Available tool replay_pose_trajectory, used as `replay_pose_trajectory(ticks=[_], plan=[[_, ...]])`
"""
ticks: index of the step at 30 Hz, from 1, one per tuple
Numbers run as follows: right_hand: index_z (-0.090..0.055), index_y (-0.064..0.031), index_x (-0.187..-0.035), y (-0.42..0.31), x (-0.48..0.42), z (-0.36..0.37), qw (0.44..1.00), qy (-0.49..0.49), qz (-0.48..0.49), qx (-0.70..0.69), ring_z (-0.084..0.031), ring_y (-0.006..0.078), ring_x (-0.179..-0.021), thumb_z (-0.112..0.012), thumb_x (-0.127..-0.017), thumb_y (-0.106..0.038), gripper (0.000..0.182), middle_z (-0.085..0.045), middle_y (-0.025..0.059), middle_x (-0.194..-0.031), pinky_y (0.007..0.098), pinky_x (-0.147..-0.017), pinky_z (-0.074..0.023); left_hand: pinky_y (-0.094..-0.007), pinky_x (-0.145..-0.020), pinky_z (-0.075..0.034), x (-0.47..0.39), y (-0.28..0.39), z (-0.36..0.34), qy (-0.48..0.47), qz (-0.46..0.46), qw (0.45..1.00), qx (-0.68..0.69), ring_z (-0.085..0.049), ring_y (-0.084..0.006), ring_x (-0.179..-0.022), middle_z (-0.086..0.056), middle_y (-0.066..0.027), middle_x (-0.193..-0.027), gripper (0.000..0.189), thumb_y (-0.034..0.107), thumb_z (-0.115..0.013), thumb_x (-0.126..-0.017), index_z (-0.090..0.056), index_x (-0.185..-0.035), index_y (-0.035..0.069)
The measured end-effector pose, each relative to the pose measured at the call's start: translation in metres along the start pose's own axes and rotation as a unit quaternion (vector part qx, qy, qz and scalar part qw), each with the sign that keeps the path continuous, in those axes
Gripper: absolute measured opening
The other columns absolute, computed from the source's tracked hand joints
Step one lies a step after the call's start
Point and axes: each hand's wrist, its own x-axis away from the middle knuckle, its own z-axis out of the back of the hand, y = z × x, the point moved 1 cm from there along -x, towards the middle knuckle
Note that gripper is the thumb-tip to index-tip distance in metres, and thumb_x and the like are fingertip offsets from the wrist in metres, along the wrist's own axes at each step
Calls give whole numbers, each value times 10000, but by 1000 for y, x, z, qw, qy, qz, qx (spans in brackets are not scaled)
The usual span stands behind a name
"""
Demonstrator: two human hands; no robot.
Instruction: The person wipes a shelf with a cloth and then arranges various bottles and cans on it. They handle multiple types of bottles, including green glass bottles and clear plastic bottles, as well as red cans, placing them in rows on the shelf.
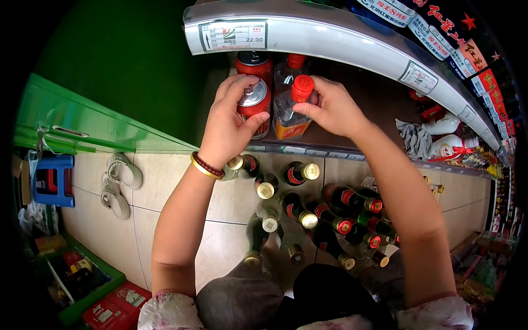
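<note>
On the brown shelf board, my left hand (233,117) grips a red drink can (254,94) with a silver top. A second red can (252,64) with a dark top stands right behind it. My right hand (334,107) holds a clear glass bottle (291,117) by its red cap; this bottle has an orange and red label and stands just right of the front can. Behind it is another clear bottle (284,76) with a red cap, partly under the shelf edge above.
Several dark glass bottles (293,206) stand on the tiled floor below. The upper shelf's price rail (330,39) curves overhead. A grey cloth (413,138) lies by white bottles (447,146) at right. A green panel (103,119), sandals (123,171) and a blue stool (53,181) are left.
</note>
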Motion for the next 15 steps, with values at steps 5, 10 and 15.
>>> replay_pose_trajectory(ticks=[5,10,15], plan=[[-590,-18,-984,-14,9,-7,998,39,21,45,-563,310,-685,-784,-783,-290,389,-575,143,-835,406,-630,-476,-351,-965,-486,0,-3,1,3,-10,1000,-2,-560,-303,-1165,-494,-162,-1326,601,-43,-774,-712,-537,-1257,44],[-604,-21,-1071,-11,9,-6,995,35,23,94,-568,258,-690,-793,-775,-274,432,-582,125,-845,366,-621,-485,-350,-968,-483,-1,1,3,-4,-5,1000,-1,-558,-312,-1171,-505,-161,-1323,602,-46,-777,-704,-544,-1252,48],[-563,-27,-1268,18,10,19,992,25,5,-122,-532,83,-802,-761,-834,-196,506,-608,43,-989,229,-634,-455,-360,-1018,-446,3,2,4,-9,9,1000,15,-529,-301,-1221,-516,-161,-1335,600,-34,-777,-716,-544,-1263,45]])
